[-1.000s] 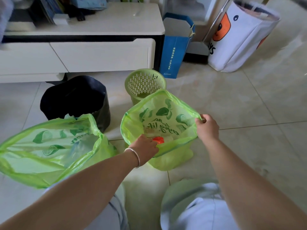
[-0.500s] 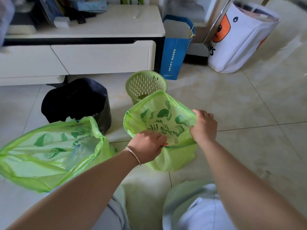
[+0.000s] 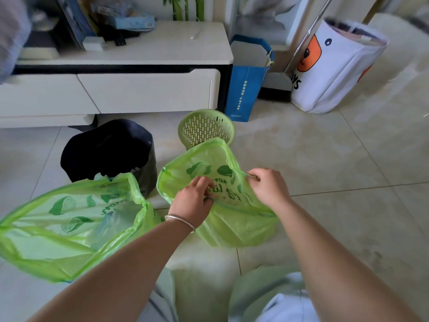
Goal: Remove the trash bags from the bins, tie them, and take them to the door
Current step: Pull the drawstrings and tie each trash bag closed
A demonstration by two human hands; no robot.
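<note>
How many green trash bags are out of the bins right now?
2. One green bag lies open on the floor at left, untouched. The other bag sits in front of the green basket, gripped by left hand and right hand.

Left green bag cut off at frame edge; shelf clutter blurred.

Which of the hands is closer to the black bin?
Left. The left hand pinches the near rim of the green trash bag, just right of the black bin; the right hand grips the bag's far side.
</note>
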